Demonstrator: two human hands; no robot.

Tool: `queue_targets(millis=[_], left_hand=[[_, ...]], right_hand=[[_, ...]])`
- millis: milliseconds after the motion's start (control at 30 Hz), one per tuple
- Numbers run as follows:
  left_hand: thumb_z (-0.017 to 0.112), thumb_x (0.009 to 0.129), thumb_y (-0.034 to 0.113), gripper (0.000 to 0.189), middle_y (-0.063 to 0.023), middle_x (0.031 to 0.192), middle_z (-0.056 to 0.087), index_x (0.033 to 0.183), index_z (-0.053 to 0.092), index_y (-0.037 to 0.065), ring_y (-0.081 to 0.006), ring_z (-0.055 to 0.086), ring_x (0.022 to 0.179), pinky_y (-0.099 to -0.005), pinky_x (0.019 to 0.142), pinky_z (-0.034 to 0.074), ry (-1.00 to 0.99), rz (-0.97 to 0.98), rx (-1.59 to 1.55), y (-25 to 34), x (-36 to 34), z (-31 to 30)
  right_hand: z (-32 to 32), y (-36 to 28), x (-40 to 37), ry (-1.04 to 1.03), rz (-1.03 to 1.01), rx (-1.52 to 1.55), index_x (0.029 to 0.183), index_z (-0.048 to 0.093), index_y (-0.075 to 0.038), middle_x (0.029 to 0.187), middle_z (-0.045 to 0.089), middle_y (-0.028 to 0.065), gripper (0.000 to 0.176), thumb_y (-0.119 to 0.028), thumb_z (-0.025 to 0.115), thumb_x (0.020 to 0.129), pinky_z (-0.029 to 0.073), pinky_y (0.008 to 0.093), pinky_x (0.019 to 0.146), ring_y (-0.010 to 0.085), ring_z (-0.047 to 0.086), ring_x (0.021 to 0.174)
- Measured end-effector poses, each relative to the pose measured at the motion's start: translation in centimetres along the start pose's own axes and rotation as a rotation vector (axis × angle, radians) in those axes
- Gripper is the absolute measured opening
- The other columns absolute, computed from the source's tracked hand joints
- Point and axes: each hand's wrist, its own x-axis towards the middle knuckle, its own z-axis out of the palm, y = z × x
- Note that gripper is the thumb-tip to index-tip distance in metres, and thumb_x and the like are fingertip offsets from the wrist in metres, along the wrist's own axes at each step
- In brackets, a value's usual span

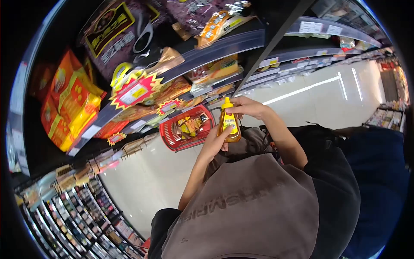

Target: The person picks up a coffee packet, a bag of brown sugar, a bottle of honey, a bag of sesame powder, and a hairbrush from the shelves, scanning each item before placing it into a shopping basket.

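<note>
A honey bottle (230,122) with amber contents, a yellow pointed cap and a yellow-and-white label stands nearly upright in front of my torso. My left hand (215,142) is wrapped around its lower part, the thumb lying on the label. Near the cap, my right hand (246,107) grips the bottle's upper part with bent fingers. Just left of the bottle and lower down is a red shopping basket (169,137) holding a yellow-and-brown package (190,125); its other contents are hard to make out.
Store shelves with price labels (137,91) run along the upper left, bearing orange-red bags (71,103) and a purple bag (113,32). More shelving (319,26) continues at upper right. A rack of small goods (82,211) is at lower left. Pale floor (319,97) shows between them.
</note>
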Motion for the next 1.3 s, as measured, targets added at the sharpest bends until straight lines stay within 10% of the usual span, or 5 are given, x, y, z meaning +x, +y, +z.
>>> queue_targets(millis=[667, 867, 1067, 1200, 1300], left_hand=[[0.055, 0.087, 0.02, 0.035, -0.0198, 0.108, 0.061, 0.111, 0.054, -0.005, -0.0263, 0.061, 0.102, -0.036, 0.089, 0.05, -0.357, -0.209, -0.062, -3.3, 37.3, 19.9], [0.06, 0.085, 0.015, 0.042, -0.0173, 0.12, 0.055, 0.122, 0.048, -0.002, -0.025, 0.055, 0.113, -0.0388, 0.095, 0.046, -0.369, -0.208, 0.024, 2.7, 39.8, 26.9], [0.064, 0.08, 0.012, 0.073, -0.0193, 0.141, 0.036, 0.141, 0.026, -0.003, -0.0235, 0.04, 0.128, -0.0379, 0.1, 0.041, -0.32, -0.13, 0.303, 2.2, 43.9, 27.7], [0.066, 0.075, 0.022, 0.051, -0.0157, 0.103, 0.056, 0.116, 0.053, -0.005, -0.021, 0.053, 0.087, -0.0341, 0.075, 0.045, -0.228, -0.021, 0.393, -2.6, 48.0, 27.5], [0.064, 0.074, 0.032, 0.062, -0.0262, 0.119, 0.057, 0.12, 0.052, -0.008, -0.0304, 0.056, 0.109, -0.0377, 0.093, 0.041, -0.241, -0.007, 0.919, 2.2, 44.6, 27.0]], right_hand=[[-35.0, 11.6, -9.5, 0.957, -0.018, -0.259, 0.091, 0.062, 0.001, 0.073, 0.064, 0.0068, 0.027, -0.016, 0.074, 0.075, 0.043, 0.0251, 0.047, 0.0095, 0.055, 0.053], [-41.3, 11.2, -10.1, 0.912, -0.167, -0.795, 0.101, 0.06, 0.0, 0.093, 0.064, 0.0234, 0.032, -0.009, 0.069, 0.072, 0.048, 0.0408, 0.079, 0.0409, 0.059, 0.096], [-44.4, 13.0, -7.3, 0.789, -0.321, -0.902, 0.1, 0.058, -0.001, 0.097, 0.059, 0.0266, 0.027, -0.007, 0.063, 0.074, 0.044, 0.0489, 0.081, 0.0455, 0.054, 0.096], [-45.6, 13.0, -5.0, 0.565, -0.102, -1.193, 0.112, 0.056, -0.003, 0.11, 0.056, 0.0264, 0.033, -0.018, 0.053, 0.082, 0.042, 0.0484, 0.087, 0.0444, 0.051, 0.103], [-46.6, 14.6, -3.6, 0.354, -0.092, -1.215, 0.12, 0.055, -0.005, 0.122, 0.054, 0.0229, 0.039, -0.027, 0.045, 0.089, 0.04, 0.0461, 0.094, 0.0422, 0.049, 0.112]])
